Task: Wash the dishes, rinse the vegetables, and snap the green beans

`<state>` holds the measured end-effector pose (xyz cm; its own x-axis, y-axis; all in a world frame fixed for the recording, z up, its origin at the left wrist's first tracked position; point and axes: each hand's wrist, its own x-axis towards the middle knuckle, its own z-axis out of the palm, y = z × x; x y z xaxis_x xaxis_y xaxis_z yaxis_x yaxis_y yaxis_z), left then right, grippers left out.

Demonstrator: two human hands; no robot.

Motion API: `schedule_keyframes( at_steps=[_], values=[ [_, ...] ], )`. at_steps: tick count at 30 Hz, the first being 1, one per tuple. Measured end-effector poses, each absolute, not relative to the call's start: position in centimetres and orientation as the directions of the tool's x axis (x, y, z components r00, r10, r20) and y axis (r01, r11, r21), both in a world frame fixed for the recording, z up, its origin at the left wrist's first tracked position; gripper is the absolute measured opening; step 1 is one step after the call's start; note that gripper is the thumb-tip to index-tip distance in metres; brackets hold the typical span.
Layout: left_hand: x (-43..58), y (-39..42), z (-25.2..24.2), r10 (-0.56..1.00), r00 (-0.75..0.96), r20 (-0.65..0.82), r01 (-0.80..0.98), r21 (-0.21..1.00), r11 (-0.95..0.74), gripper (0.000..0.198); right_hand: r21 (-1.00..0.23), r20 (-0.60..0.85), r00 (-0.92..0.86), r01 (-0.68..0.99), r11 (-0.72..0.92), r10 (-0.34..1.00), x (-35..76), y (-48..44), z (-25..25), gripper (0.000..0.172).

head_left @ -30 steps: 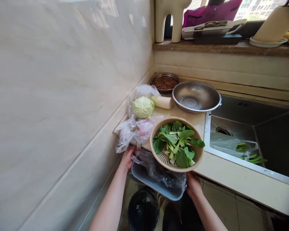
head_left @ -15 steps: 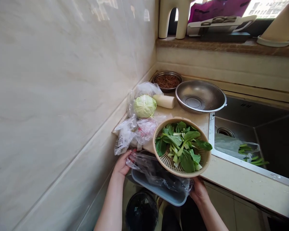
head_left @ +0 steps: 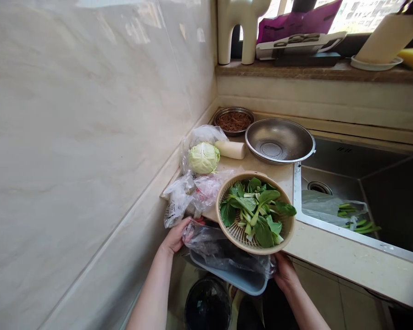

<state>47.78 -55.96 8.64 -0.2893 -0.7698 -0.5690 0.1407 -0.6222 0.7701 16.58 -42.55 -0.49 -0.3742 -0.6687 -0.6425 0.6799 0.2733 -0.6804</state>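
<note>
A clear plastic bag lines a grey-blue plastic bin at the counter's front edge. My left hand grips the bag's edge at the bin's left end, some fingers showing through the film. At the other end, my right hand is closed on the bag's edge; its fingertips are partly hidden by bag and bin. Above the bin, a beige colander of leafy greens overhangs the counter. Crumpled plastic bags lie just beyond my left hand.
A cabbage, a piece of white radish, a bowl of brown strips and a metal strainer bowl stand behind. The sink at right holds a bag with green stems. A round black bin stands below.
The view has tilted up and shifted slightly, so the counter things sit a little lower and further left. Both hands keep their hold on the bag.
</note>
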Motion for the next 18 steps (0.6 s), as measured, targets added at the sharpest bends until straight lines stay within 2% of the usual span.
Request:
schedule_keyframes(
  at_steps=[4,8,11,13,16,18],
  values=[
    [48.3,-56.3,6.8,-0.758,-0.169,-0.631,0.308,0.697,-0.648,0.029,-0.637,-0.659,-0.325,0.720,0.274,-0.678,16.2,-42.8,-0.4,0.040],
    [48.0,-57.0,5.4,-0.724,-0.068,-0.687,0.356,0.661,-0.661,0.025,-0.611,-0.670,-0.288,0.737,0.288,-0.685,16.3,-43.1,-0.3,0.042],
    [47.8,-57.2,5.6,-0.754,-0.044,-0.655,0.404,0.679,-0.614,0.020,-0.575,-0.692,-0.245,0.755,0.313,-0.679,16.3,-43.2,-0.2,0.039],
    [48.1,-56.8,6.4,-0.792,-0.101,-0.603,0.402,0.703,-0.586,0.019,-0.549,-0.705,-0.211,0.766,0.333,-0.677,16.4,-43.1,-0.1,0.037],
    [48.8,-55.7,8.1,-0.848,-0.201,-0.491,0.277,0.802,-0.530,0.024,-0.531,-0.713,-0.183,0.770,0.352,-0.677,16.3,-42.9,-0.3,0.033],
    [48.9,-55.0,9.3,-0.874,-0.248,-0.419,0.038,0.897,-0.441,0.025,-0.532,-0.715,-0.174,0.764,0.364,-0.677,16.2,-42.9,-0.6,0.030]
  ],
)
